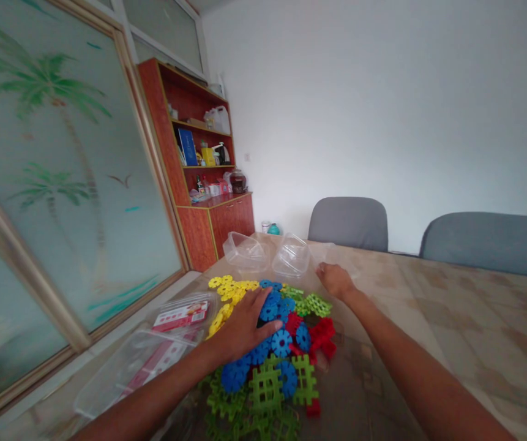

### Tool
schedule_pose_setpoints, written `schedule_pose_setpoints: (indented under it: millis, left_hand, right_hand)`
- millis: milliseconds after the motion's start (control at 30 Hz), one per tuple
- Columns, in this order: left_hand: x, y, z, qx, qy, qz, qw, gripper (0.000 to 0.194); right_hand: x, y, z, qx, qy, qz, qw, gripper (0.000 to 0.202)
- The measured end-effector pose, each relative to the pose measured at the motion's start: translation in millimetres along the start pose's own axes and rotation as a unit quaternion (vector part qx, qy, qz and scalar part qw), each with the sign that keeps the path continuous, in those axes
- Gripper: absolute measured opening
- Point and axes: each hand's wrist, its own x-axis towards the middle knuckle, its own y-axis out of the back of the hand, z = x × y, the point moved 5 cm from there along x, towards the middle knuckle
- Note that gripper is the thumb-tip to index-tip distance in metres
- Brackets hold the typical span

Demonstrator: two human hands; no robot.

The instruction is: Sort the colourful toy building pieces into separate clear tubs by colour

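Observation:
My left hand (245, 324) rests with its fingers spread over a pile of plastic building pieces. Blue notched discs (282, 343) lie under and beside its fingers, and yellow notched discs (221, 317) are at its far left side. Green lattice pieces (267, 387) sit at the near end, while lighter green pieces (317, 305) and red pieces (322, 334) lie to the right. Beyond the pile, my right hand (336, 280) is closed at the edge of a clear plastic container (325, 250), which is faint and blurred.
Two more clear containers, a left one (245, 252) and a right one (291, 256), stand at the table's far edge. Clear packaging with a red label (183, 315) lies left. Grey chairs (348, 222) line the table (456, 318); a wooden shelf (194, 144) stands behind.

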Motion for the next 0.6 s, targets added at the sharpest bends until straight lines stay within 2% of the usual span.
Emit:
schedule_pose_setpoints:
  millis: [100,167,267,400,500,600]
  left_hand:
    - [-1.0,0.7,1.0,-0.012,0.0,-0.003,1.0,0.075]
    - [-2.4,3.4,0.1,-0.034,0.0,-0.008,0.999,0.075]
    - [-6.3,13.4,-7.0,-0.074,0.009,-0.012,0.997,0.072]
    - [-15.9,37.7,-29.2,-0.1,0.026,0.012,0.995,0.069]
    - [-29.3,54.2,-48.3,-0.096,0.059,0.047,0.993,0.063]
    - [-46.5,54.3,-51.5,-0.069,0.08,0.045,0.993,0.061]
  right_hand:
    - [13.6,-4.6,-19.1,0.03,0.046,0.015,0.998,0.026]
    - [16.9,-4.9,-23.3,0.047,0.061,0.029,0.997,0.026]
    - [14.7,1.0,-16.5,0.067,0.057,0.061,0.994,0.026]
    - [-1.3,18.0,-2.6,0.098,0.055,0.132,0.985,0.027]
    - [-22.3,25.9,-10.8,0.139,0.119,0.161,0.97,0.039]
    - [-44.1,20.2,-38.1,0.179,0.223,0.125,0.95,0.039]
